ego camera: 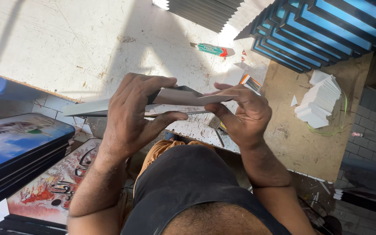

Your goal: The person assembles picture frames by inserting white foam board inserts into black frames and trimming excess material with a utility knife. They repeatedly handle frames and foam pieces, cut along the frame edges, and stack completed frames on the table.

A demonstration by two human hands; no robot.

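At far left, a stack of dark-framed pictures [20, 148] leans below the white worktable [66, 39], with a red-and-white printed panel [53, 182] beneath it; both are cut off by the frame edge.

The left hand [131, 115] is closed over a long grey-white moulding strip [88, 106], thumb beneath and fingers wrapped across the top. The strip's left end projects well beyond this hand toward the table's edge. Its long axis runs roughly level, left to right, rising slightly to the right.

The right hand [240, 113] is closed on the strip's right end, where a flat white card [196, 96] lies on top under the fingers. The hands are apart, each clamped on the same strip, just above the person's dark-clad torso.

The middle of the strip is hidden by the left hand's fingers, and how card and strip join cannot be made out. A small striped item [251, 82] behind the right hand is mostly covered.

Further right: a green-handled cutter [212, 50] on the table, stacked blue frames [323, 30] at top, and a pile of white card pieces [320, 102] on a brown board [301, 143].
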